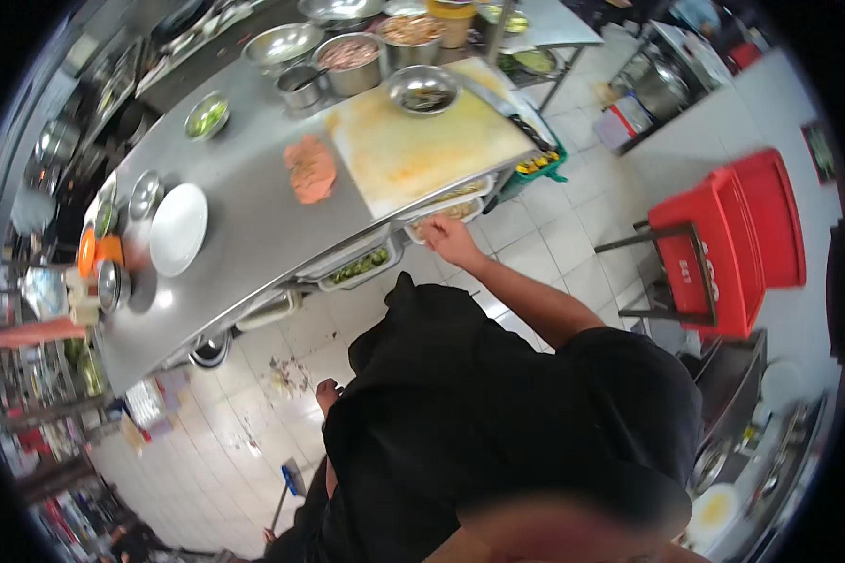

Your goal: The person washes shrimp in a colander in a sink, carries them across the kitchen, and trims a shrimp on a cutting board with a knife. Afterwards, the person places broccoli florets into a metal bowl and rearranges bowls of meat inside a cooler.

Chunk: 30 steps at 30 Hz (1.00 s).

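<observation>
My right hand reaches down to a pale tray of chopped food at the table's front edge. Its fingers are curled together at the tray; anything between them is hidden. Low beside my body, my left hand hangs with fingers loosely apart and nothing visible in it. Above the right hand lies a stained cutting board with a metal bowl and a black-handled knife. A tray of green vegetables juts out to the left of that hand.
On the steel table are an orange-pink piece of food, a white plate and a pot of pinkish food. Stacked red chairs stand at right. Scraps and a blue broom head are on the floor.
</observation>
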{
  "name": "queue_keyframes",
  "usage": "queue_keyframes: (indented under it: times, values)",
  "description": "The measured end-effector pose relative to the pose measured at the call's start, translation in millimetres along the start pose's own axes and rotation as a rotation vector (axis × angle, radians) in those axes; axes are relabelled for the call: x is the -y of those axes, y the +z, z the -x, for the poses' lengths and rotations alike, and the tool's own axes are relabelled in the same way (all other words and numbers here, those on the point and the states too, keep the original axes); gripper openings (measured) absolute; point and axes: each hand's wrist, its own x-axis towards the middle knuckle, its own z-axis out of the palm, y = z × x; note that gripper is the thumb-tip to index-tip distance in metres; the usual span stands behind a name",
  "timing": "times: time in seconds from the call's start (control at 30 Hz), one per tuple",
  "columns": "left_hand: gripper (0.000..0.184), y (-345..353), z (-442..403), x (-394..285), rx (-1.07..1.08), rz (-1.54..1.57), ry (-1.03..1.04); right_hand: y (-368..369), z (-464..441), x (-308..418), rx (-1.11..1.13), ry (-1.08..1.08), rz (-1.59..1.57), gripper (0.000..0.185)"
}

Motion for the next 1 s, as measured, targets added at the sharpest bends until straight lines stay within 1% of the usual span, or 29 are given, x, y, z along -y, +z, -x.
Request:
queue_keyframes:
  times: [0.03, 0.07, 0.1, 0.13, 0.17, 0.23, 0.27, 0.3, 0.37, 0.43, 0.47, 0.53, 0.57, 0.6, 0.63, 0.67, 0.7, 0.73, 0.77, 0.8, 0.83, 0.9, 0.93, 1.0]
  values:
    - [0.016, 12.9, -22.7, 0.5, 0.026, 0.503, -0.422, -5.4, 17.8, -13.5, -0.052, 0.052, 0.02, 0.014]
    - [0.014, 9.0, -42.3, -25.3, 0.113, 0.313, -0.369, -4.4, 31.5, -33.7, -0.105, 0.104, 0.038, 0.013]
    - [0.014, 5.7, -63.7, -35.6, 0.179, 0.283, -0.259, -3.8, 48.4, -49.8, -0.158, 0.157, 0.052, 0.013]
    - [0.015, 10.3, -58.2, -41.2, 0.218, 0.276, -0.166, -13.6, 69.2, -53.7, -0.171, 0.127, 0.118, 0.014]
    - [0.015, 15.3, -55.8, -35.1, 0.258, 0.207, -0.042, -28.9, 93.7, -54.4, -0.184, 0.097, 0.184, 0.015]
    - [0.015, 25.0, -51.8, -22.1, 0.307, 0.079, 0.216, -49.7, 147.9, -92.1, -0.169, 0.114, 0.532, 0.018]
    - [0.016, 34.5, -58.4, -20.5, 0.289, -0.003, 0.369, -57.4, 161.7, -87.6, -0.211, 0.199, 0.436, 0.018]
    - [0.017, 43.9, -53.0, -22.6, 0.275, -0.027, 0.424, -72.5, 177.6, -95.2, -0.22, 0.198, 0.462, 0.017]
    - [0.019, 55.9, -28.7, -24.9, 0.339, -0.079, 0.261, -71.1, 228.6, -98.8, -0.26, 0.224, 0.358, 0.017]
    - [0.022, 76.6, -6.0, -21.5, 0.404, -0.146, 0.126, -81.8, 237.1, -104.1, -0.285, 0.223, 0.4, 0.017]
    - [0.023, 82.7, 8.4, -18.9, 0.443, -0.197, 0.097, -84.7, 254.9, -106.0, -0.303, 0.248, 0.42, 0.017]
    - [0.025, 81.6, 22.1, -15.5, 0.479, -0.218, 0.085, -87.3, 270.3, -111.7, -0.303, 0.223, 0.437, 0.018]
    - [0.025, 66.7, 25.6, -16.5, 0.472, -0.177, 0.09, -83.1, 266.6, -109.9, -0.303, 0.21, 0.446, 0.019]
    - [0.026, 43.0, 26.7, -16.5, 0.446, -0.125, 0.08, -76.9, 255.0, -96.1, -0.243, 0.19, 0.473, 0.02]
    - [0.028, 1.6, 24.9, -8.2, 0.383, -0.046, 0.059, -83.4, 239.3, -84.3, -0.182, 0.169, 0.499, 0.021]
    - [0.031, -91.2, 19.8, -9.8, 0.321, 0.093, 0.036, -94.0, 264.0, -87.9, -0.143, 0.236, 0.497, 0.02]
    - [0.034, -179.1, 13.5, -10.9, 0.241, 0.289, 0.058, -111.5, 259.3, -103.8, -0.139, 0.063, 0.557, 0.019]
    - [0.037, -264.7, 6.0, -29.2, 0.196, 0.549, 0.135, -118.7, 252.0, -101.2, -0.114, 0.061, 0.521, 0.019]
    - [0.041, -319.6, -0.6, -68.5, 0.18, 0.716, 0.227, -121.1, 244.9, -100.4, -0.1, 0.062, 0.558, 0.019]
    - [0.04, -289.3, -7.0, -93.0, 0.201, 0.727, 0.204, -128.7, 237.6, -93.4, -0.101, 0.058, 0.536, 0.02]
    - [0.038, -271.1, -16.5, -99.9, 0.163, 0.635, 0.147, -140.9, 238.2, -87.0, -0.102, 0.053, 0.514, 0.02]
    - [0.034, -182.3, -30.1, -98.6, 0.139, 0.31, -0.035, -172.5, 252.5, -88.4, -0.13, 0.078, 0.504, 0.021]
    - [0.032, -129.7, -32.6, -104.3, 0.188, 0.192, -0.089, -190.7, 262.4, -91.7, -0.145, 0.088, 0.499, 0.022]
    - [0.028, -33.4, -35.7, -117.8, 0.337, 0.033, -0.123, -215.7, 283.1, -108.3, -0.227, 0.163, 0.51, 0.023]
